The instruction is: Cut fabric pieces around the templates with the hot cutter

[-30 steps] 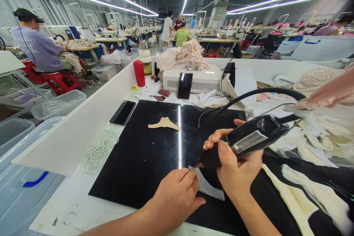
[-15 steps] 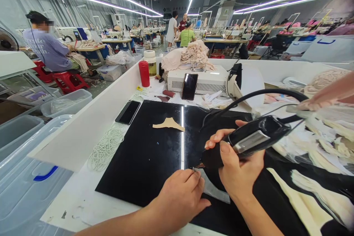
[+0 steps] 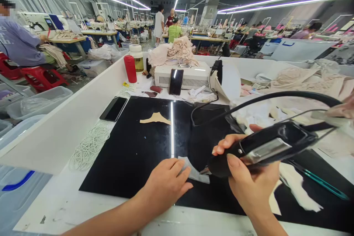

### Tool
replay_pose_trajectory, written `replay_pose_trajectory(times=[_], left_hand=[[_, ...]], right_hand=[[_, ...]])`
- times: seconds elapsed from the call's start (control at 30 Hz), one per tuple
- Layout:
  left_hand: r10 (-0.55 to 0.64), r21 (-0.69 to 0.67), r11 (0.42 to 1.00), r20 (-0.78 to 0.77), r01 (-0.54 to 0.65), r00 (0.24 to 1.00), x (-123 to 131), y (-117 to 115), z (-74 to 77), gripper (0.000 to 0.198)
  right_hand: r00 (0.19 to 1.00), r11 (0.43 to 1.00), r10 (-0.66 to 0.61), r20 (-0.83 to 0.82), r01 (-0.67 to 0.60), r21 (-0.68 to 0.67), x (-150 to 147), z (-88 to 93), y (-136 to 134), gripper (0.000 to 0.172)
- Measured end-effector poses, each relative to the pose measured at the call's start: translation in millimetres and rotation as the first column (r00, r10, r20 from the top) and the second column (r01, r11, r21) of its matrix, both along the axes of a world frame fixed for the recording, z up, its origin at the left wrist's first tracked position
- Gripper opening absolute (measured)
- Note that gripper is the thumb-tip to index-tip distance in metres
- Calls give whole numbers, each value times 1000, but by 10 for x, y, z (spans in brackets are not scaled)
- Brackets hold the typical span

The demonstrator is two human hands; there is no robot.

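Observation:
My left hand (image 3: 168,179) lies on the left end of a small grey fabric piece (image 3: 195,173), its fingers resting over it and the thumb apart. My right hand (image 3: 246,169) is wrapped round a black corded handheld tool (image 3: 265,145) with a silver panel. The tool's narrow metal tip is close to the right part of the grey piece; whether it touches I cannot tell. Both hands are above a black board (image 3: 124,155). Farther back on that board is a beige curved cutout (image 3: 155,118).
At left are a phone (image 3: 114,109) and tangled pale cord (image 3: 90,147). A propped phone (image 3: 176,82) leans against a white machine (image 3: 193,73), near a red tumbler (image 3: 130,69). Teal-handled tweezers (image 3: 326,184) and fabric scraps (image 3: 300,188) lie at right. The tool's cable (image 3: 276,97) arches behind my right hand.
The camera has turned right, so the scene sits farther left. The tool tip has gone from beside my left fingertips to the grey piece's right part. My left fingers have loosened from a pinch.

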State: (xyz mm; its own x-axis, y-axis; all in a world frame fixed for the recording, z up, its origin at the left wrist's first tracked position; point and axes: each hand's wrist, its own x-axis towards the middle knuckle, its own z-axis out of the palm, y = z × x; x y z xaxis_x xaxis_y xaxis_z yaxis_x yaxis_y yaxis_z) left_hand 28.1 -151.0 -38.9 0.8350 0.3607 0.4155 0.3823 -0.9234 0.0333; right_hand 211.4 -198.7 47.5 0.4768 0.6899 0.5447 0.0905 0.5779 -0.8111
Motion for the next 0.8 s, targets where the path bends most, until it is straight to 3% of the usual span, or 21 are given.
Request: replay_pose_trajectory(times=[0.3, 0.57, 0.8], left_hand=[[-8, -34, 999, -29, 7, 1000, -54, 24, 122, 32], [-36, 35, 999, 33, 35, 999, -72, 19, 241, 25], [-122, -2, 993, 19, 122, 992, 110, -47, 364, 25]], right_hand=[[998, 998, -59, -5, 59, -21, 99, -61, -140, 58], [995, 995, -97, -32, 97, 3, 56, -12, -140, 58], [993, 993, -119, -28, 119, -6, 64, 39, -127, 53]])
